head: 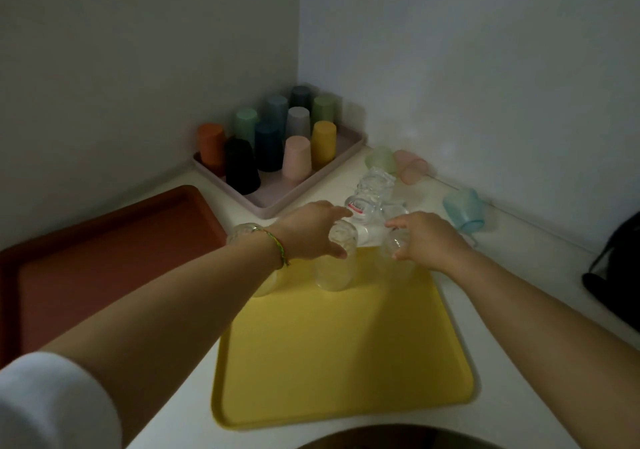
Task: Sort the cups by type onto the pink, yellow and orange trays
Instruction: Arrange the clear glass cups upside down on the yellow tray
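Note:
My left hand (311,230) grips an upside-down clear glass (334,265) at the far edge of the yellow tray (339,351). My right hand (427,240) is closed on a second clear glass (398,247) at the tray's far right corner. Another clear glass (244,235) stands partly hidden behind my left wrist. Several more clear glasses (372,192) lie on the white counter just past my hands. The pink tray (311,182) in the corner carries several opaque coloured cups upside down. The orange tray (97,261) lies at the left with nothing on it.
Translucent handled cups sit on the counter by the right wall: a green one (381,159), a pink one (410,168) and a blue one (464,213). A dark bag (616,272) is at the right edge. Walls meet behind the pink tray.

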